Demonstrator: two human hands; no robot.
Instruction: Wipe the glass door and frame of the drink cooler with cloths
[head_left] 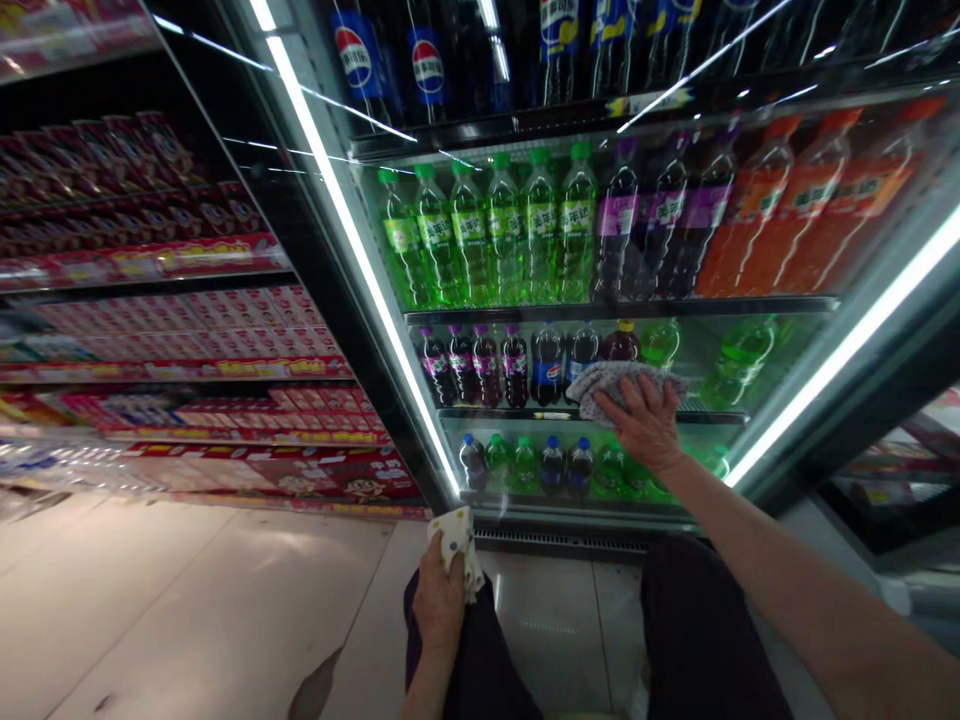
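Note:
A grey patterned cloth [611, 388] lies bunched under my right hand [649, 420], against the glass door [525, 310] of a lit drinks cooler. The fingers of that hand are spread over the cloth and hold it to the glass. Low on the left, my left hand [441, 597] grips a cream cloth with dark and yellow dots [456, 540] by my knee. Behind the glass, the right hand and its cloth cover part of the lower bottle rows. Green soda bottles [502, 235] and orange soda bottles [802, 215] stand on the shelf above.
A bright light strip [337, 210] runs down the cooler's left side. To the left, shelves hold red and pink packages [255, 330]. Pale floor tiles [187, 600] spread below them. My dark-trousered legs [712, 640] are bent close to the cooler's bottom vent [562, 541].

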